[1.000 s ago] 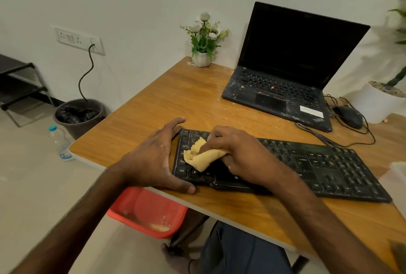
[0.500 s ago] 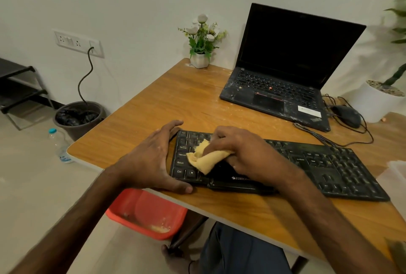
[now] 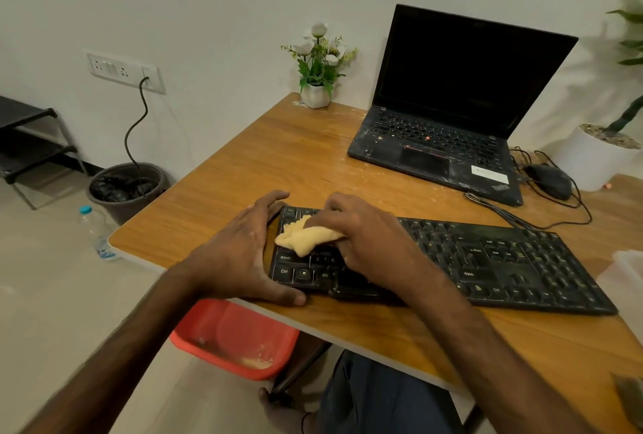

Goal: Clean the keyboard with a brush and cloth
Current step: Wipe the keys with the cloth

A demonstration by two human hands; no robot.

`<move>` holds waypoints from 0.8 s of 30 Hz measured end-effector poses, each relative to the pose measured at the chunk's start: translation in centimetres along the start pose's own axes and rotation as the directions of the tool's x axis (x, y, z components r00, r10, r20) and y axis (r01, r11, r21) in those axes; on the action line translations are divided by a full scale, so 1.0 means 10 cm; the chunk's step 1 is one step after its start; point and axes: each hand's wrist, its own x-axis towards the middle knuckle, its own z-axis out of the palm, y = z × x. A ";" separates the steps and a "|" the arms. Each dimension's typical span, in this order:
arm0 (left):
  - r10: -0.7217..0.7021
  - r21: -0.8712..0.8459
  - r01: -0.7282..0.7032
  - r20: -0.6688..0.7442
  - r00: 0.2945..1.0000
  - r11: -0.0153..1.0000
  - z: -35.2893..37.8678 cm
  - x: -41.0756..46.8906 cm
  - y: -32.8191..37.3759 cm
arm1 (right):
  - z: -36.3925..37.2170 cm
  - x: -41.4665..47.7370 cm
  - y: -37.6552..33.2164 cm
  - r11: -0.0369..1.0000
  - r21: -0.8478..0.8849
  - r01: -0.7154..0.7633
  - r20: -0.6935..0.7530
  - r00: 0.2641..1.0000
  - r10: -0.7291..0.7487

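Observation:
A black, dusty keyboard (image 3: 504,259) lies across the front of the wooden table (image 3: 295,162). My right hand (image 3: 365,242) grips a bunched yellow cloth (image 3: 306,237) and presses it on the keys near the keyboard's left end. My left hand (image 3: 240,256) clasps that left end, with its fingers along the far corner and its thumb at the near edge. No brush can be made out for certain; a brownish object (image 3: 631,395) shows at the bottom right corner.
A dusty open laptop (image 3: 442,141) stands behind the keyboard, with a black mouse (image 3: 549,181) and cables to its right. A small flower pot (image 3: 316,94) sits at the back edge. A red basin (image 3: 236,339), a bin (image 3: 125,190) and a bottle (image 3: 95,231) are on the floor.
My right hand has slid the cloth up the left keys, from the lower rows toward the top rows. The left hand keeps its hold on the keyboard's end.

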 end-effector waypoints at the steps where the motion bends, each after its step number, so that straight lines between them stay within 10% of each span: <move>1: 0.001 0.001 -0.001 -0.002 1.000 1.000 -0.01 0.00 0.00 | 0.00 -0.02 0.03 1.000 -0.006 -0.029 -0.019 0.999 0.029; 9: 0.045 -0.018 -0.045 -0.012 0.999 0.999 0.01 0.01 0.01 | 0.15 -0.18 -0.33 0.987 0.038 0.158 0.022 0.987 -0.159; 15: 0.020 -0.019 -0.020 -0.010 1.000 1.000 0.00 0.00 0.04 | 0.09 0.21 0.12 0.992 -0.043 -0.120 -0.128 0.985 0.113; 24: 0.048 -0.039 -0.049 -0.024 0.999 0.998 0.02 0.01 -0.01 | 0.08 -0.24 -0.33 0.987 -0.032 0.159 0.048 0.986 -0.158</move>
